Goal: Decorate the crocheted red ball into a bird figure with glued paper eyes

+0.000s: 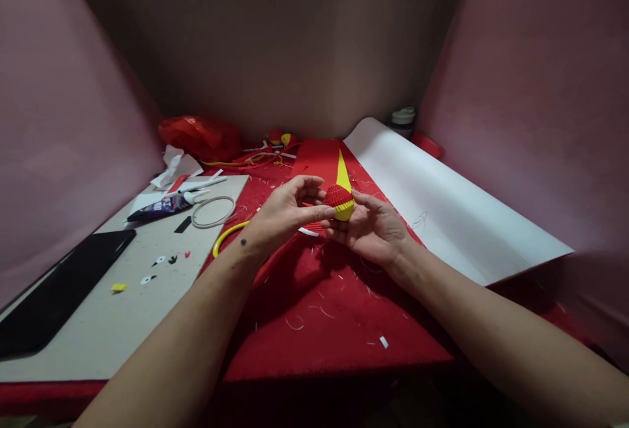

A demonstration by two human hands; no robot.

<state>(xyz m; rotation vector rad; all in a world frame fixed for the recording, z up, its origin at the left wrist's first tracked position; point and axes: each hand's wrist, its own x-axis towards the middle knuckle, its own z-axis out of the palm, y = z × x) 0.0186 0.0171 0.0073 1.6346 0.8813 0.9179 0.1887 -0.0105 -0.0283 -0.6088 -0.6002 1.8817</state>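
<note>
A small ridged ball (339, 201), red on top and yellow below, is held between my hands above the table. My right hand (369, 225) cups it from below and the right, its thumb against the yellow side. From the left, my left hand (298, 208) reaches its thumb to the ball's lower edge, with its other fingers curled behind. Past the ball lie a red ridged sheet (314, 159) and a pointed yellow strip (343, 169). The undersides of the fingers beneath the ball are partly hidden.
At left, a grey board (181, 310) carries a black flat device (63, 290), a glue tube (160, 208), a grey ring (213, 212) and small paper cutouts (149, 279). A large white sheet (442, 198) lies right. A red plastic bag (199, 137) sits behind.
</note>
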